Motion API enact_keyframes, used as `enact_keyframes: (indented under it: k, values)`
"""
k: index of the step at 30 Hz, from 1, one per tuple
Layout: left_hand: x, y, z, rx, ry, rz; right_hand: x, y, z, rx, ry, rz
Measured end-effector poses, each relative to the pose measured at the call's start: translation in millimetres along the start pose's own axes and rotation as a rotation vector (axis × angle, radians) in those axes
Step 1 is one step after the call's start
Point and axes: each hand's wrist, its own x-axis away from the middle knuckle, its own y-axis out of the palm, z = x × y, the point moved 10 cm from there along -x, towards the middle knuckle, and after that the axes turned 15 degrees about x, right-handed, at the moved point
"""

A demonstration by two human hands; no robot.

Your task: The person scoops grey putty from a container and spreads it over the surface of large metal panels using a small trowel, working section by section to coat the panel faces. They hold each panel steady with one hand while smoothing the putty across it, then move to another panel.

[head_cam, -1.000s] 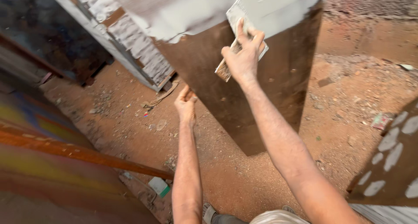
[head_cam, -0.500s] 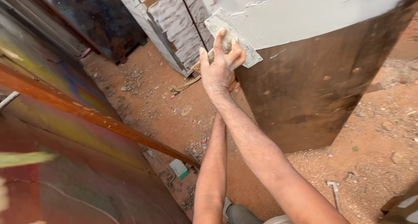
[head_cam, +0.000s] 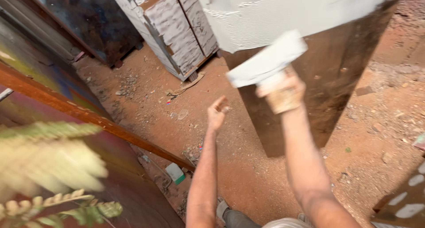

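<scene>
Gripping putty blade, rt hand fingers closed

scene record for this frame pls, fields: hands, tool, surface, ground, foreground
right hand: right hand raised, closed around the handle of a wide scraper blade coated in pale filler
left hand: left hand raised, fingers loosely curled, holds nothing that shows
surface: rusty brown metal panel, its upper part covered in pale grey coating
blade position: at the coating's lower edge; contact unclear from blur
ground: red dirt ground with small debris; a white and green container lies by a rusty beam
foreground: blurred green leaves at lower left
</scene>
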Motion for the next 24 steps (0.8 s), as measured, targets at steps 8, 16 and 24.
enact_keyframes:
  k: [8,16,24]
  values:
    - [-31.9,55.1,102.8,-0.013,0.433,0.146,71.5,-94.4,-153.1,0.968,-0.472,0.842]
    - [-33.5,57.9,105.0,0.046,0.373,0.341,39.5,-14.4,-310.7,2.113,-0.897,1.094]
    - [-42.2,58.8,106.0,0.125,0.411,0.189,-11.6,-23.8,-314.1,1.406,-0.389,0.934]
